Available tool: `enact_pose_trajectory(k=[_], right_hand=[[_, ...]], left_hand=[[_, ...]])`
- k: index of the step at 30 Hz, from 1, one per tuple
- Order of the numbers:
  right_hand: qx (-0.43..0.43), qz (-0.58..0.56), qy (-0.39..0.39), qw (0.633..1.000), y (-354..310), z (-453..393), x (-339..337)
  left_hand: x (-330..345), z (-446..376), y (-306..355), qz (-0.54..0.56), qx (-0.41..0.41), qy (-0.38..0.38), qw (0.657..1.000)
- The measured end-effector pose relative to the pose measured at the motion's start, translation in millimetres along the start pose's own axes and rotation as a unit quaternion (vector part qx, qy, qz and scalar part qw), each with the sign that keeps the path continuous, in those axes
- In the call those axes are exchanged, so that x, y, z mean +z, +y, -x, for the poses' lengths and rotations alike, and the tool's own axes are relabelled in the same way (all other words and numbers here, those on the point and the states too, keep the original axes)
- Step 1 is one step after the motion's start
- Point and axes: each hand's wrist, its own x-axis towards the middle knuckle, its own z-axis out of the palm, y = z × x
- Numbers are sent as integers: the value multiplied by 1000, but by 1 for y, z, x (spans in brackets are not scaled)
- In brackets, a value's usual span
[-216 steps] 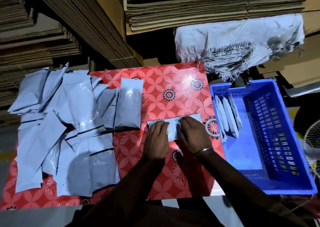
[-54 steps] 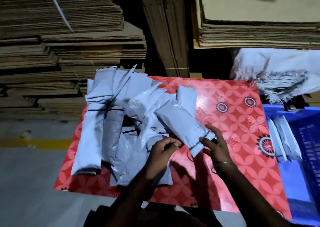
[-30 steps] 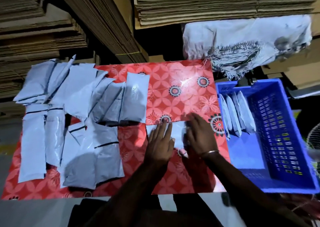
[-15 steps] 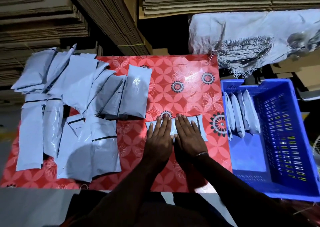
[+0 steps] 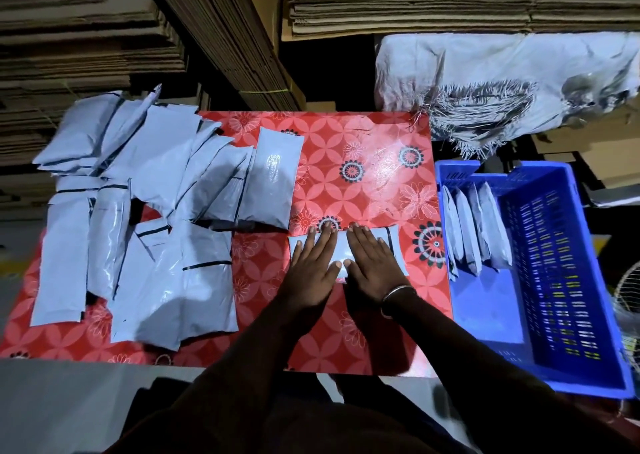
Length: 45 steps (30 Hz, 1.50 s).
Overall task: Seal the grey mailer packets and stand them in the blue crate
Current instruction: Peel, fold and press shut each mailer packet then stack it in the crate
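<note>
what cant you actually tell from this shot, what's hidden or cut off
All in the head view:
- Packet being pressed: the left hand and right hand lie flat across it, hiding its middle and whether the flap is sealed.
- Pile of grey mailers: they overlap, so no exact count.
- Blue crate: near right corner blurred by the frame edge.
- Standing packets: only edges show, contents unseen.

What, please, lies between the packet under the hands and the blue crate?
In the head view, only bare red patterned tablecloth lies between the packet and the crate.
</note>
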Motion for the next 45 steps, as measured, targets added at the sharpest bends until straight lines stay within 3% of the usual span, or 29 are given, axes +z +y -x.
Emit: enact_pose_trajectory(k=[4,8,12,16,18,20,23,25,32,36,39,45], right_hand=[[47,-6,8,999,16,14,-14],[72,59,-23,995,31,19,-37],[15,68,56,996,30,9,-58],[46,136,-21,989,17,-3,-68],[56,184,-17,981,14,-6,-72],[30,202,49,978,9,-4,-80],[-33,185,195,963,4,1,-93],[-34,176,235,955,2,4,-97],[53,172,82,980,24,39,-50],[44,161,122,978,10,47,-59],[-17,103,172,980,3,31,-63],[-11,95,9,995,6,6,-26]], left_hand=[[5,5,-18,4,-27,15,1000],[-5,7,-22,-22,-35,26,999],[-28,0,-11,-47,-8,63,997],[-48,-8,1,-82,10,41,996],[-57,-13,4,-127,17,21,992],[-64,-15,7,-167,44,34,984],[-71,-18,18,-152,102,133,974],[-69,-18,28,-161,100,176,966],[-13,15,26,-132,47,87,986],[-5,21,37,-57,48,179,981],[-1,10,50,-60,24,185,981],[15,-7,30,-40,-35,42,998]])
